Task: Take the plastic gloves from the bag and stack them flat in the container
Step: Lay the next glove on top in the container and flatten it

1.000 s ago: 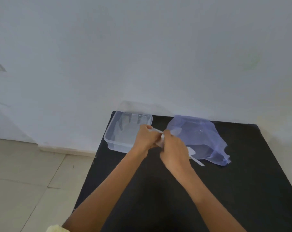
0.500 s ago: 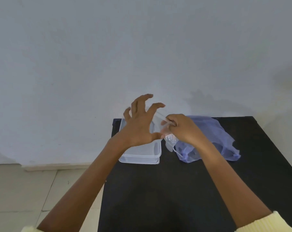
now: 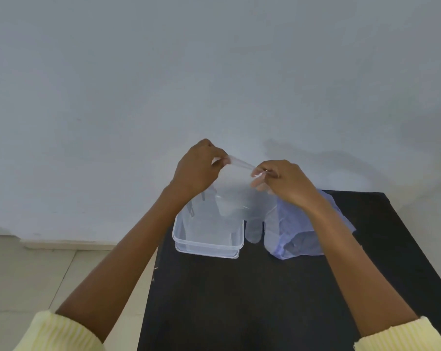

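Glove (image 3: 242, 196) hangs stretched between left hand (image 3: 196, 171) and right hand (image 3: 285, 183).

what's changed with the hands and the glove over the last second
Both hands rose from the table and moved apart. The left hand and right hand now each pinch a cuff corner, stretching the clear glove open above the container, fingers hanging down. The container, the bag and the table stayed put.
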